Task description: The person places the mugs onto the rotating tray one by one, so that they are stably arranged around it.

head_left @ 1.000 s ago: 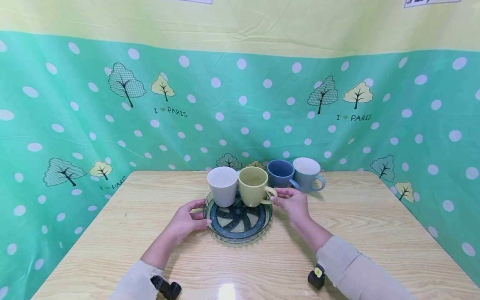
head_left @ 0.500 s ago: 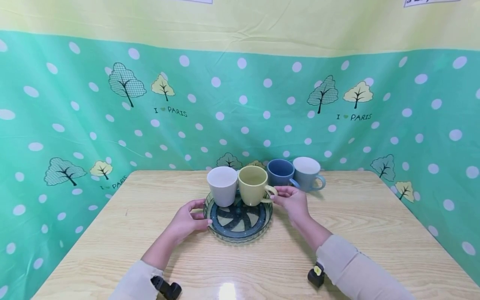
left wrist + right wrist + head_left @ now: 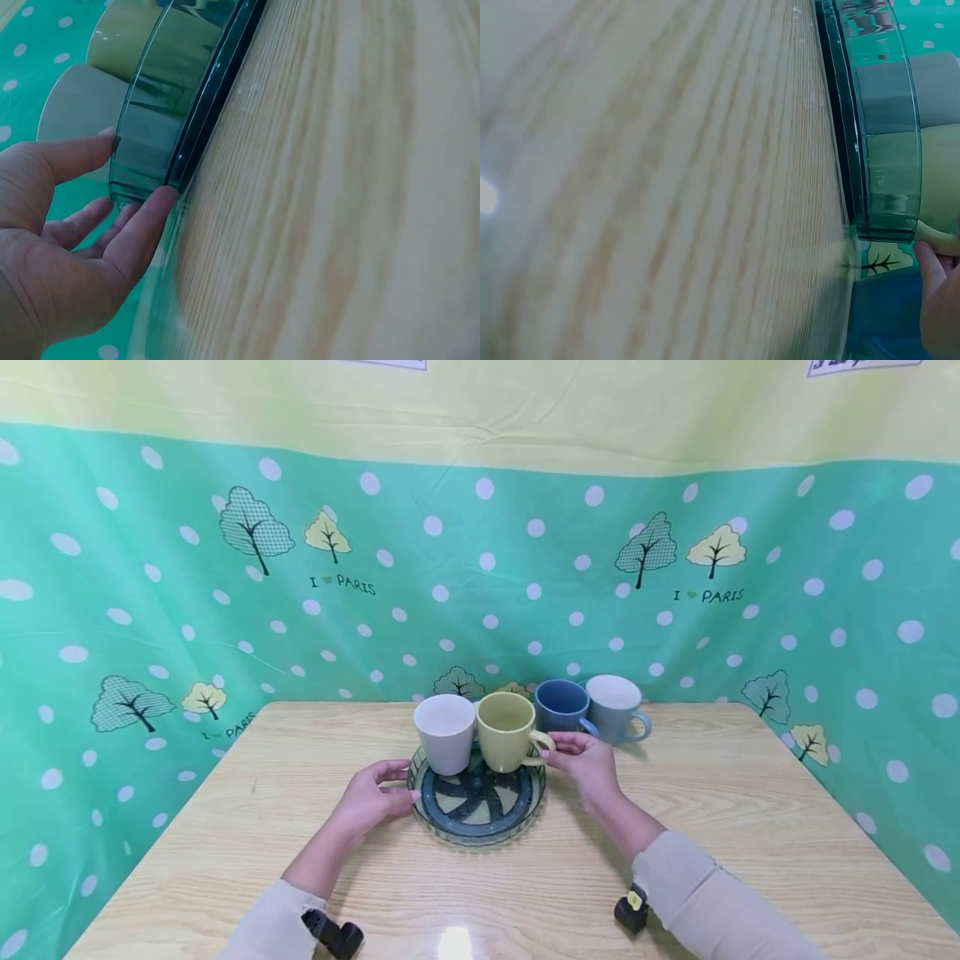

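A clear, green-tinted round tray (image 3: 480, 831) with a dark spoked base stands on the table. It bears a white cup (image 3: 444, 735) and a yellow mug (image 3: 506, 735), side by side and upright at its back. My left hand (image 3: 372, 797) touches the tray's left wall with thumb and fingers spread, as the left wrist view shows. My right hand (image 3: 588, 768) pinches the yellow mug's handle (image 3: 542, 743) between thumb and fingers. In the right wrist view only part of that hand (image 3: 941, 300) shows, at the right edge, by the handle.
Behind my right hand stand a dark blue mug (image 3: 562, 703) and a grey-blue mug (image 3: 613, 706) with a white inside. All of this rests on a wooden table (image 3: 697, 802). A green dotted curtain (image 3: 487, 593) hangs at its back and sides.
My left thumb has shifted slightly back along the tray's edge. The right hand keeps its pinch on the yellow mug's handle, and the tray and cups look the same.
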